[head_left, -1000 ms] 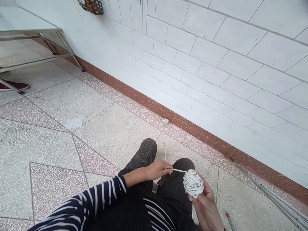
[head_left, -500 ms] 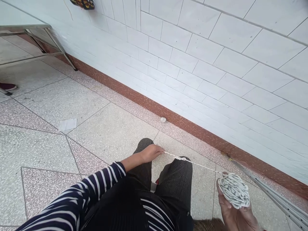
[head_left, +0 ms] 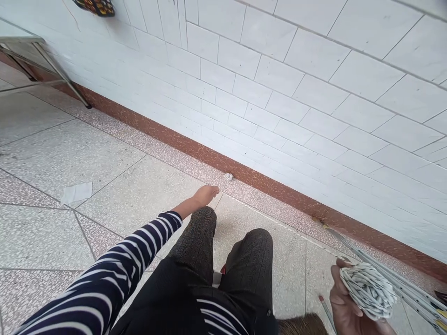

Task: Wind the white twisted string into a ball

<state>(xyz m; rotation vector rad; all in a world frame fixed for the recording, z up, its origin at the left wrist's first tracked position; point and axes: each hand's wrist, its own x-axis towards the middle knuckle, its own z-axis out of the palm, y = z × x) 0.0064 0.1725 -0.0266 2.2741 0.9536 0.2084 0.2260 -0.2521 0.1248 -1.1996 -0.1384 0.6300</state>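
Observed speckled floor (head_left: 115, 158), seamed into panels. Noted lying on it: paper (head_left: 77, 192) at left, ball (head_left: 228, 177) near centre, well apart. Logged stick (head_left: 326, 310) at lower right.

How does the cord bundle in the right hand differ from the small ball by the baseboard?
The cord bundle sits in the right hand; the small ball lies on the floor by the baseboard. The cord bundle looks far larger than the small ball. The cord bundle is visibly looped; the small ball's windings are unclear. Both look whitish and rounded.
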